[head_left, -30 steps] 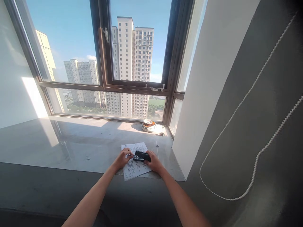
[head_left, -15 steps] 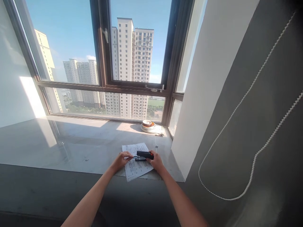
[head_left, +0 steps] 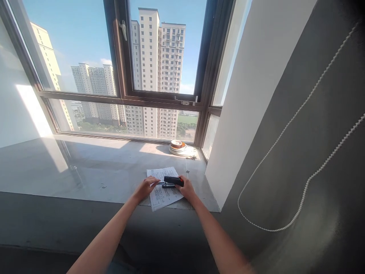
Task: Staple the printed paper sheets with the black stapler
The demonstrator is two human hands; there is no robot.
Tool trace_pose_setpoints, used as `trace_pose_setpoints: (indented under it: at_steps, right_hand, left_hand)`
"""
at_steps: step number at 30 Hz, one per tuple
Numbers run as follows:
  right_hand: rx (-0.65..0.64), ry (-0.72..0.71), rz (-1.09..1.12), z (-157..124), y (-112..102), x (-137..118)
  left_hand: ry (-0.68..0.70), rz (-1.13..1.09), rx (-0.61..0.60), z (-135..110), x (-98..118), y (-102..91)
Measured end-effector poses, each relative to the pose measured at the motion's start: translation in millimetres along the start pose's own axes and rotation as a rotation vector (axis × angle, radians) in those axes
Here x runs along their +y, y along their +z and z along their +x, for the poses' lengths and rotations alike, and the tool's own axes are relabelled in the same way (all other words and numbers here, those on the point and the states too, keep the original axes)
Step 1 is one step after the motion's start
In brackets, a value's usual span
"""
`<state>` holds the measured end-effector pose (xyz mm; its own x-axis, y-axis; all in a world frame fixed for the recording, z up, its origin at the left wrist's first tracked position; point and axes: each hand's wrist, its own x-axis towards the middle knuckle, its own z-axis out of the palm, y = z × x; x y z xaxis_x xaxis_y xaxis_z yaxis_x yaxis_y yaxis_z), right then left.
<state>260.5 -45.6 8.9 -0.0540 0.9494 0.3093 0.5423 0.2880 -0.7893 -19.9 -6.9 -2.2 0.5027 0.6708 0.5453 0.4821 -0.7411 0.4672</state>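
Observation:
A black stapler (head_left: 173, 180) is held over the printed paper sheets (head_left: 164, 198) near the front edge of the windowsill. My right hand (head_left: 186, 189) is closed around its right end, where a bit of orange shows. Its upper arm is raised apart from the dark base. From the left side of the stapler a thin silvery metal rail (head_left: 161, 183) sticks out. My left hand (head_left: 147, 187) pinches the outer end of that rail between thumb and fingers. Whether staples lie in the rail is too small to tell.
Coiled white cable and a brown tape roll (head_left: 177, 144) are stacked by the window. Small metal bits (head_left: 188, 171) lie on the sill (head_left: 85, 179), with more staple-like bits at its left (head_left: 103, 186). A beaded blind cord (head_left: 272, 230) hangs at right.
The whole view has shifted slightly upward as the camera tilts. Both hands keep nearly the same hold on the stapler and its rail.

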Motion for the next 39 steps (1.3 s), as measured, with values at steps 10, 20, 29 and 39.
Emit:
trace_pose_setpoints:
  at_steps: [10,20,29,39]
  right_hand:
    - [0.0,-0.024,-0.005,2,4,10]
    - [0.001,-0.014,-0.004,1,3,8]
    - [0.0,-0.028,0.003,2,3,10]
    - [-0.007,-0.018,0.017,3,5,15]
  left_hand:
    - [-0.067,-0.007,0.027,1,7,-1.7]
    - [-0.06,0.033,0.084,3,0,1.9]
    - [-0.191,0.046,0.058,-1,4,1.8]
    - [-0.151,0.064,0.046,0,5,-0.9]
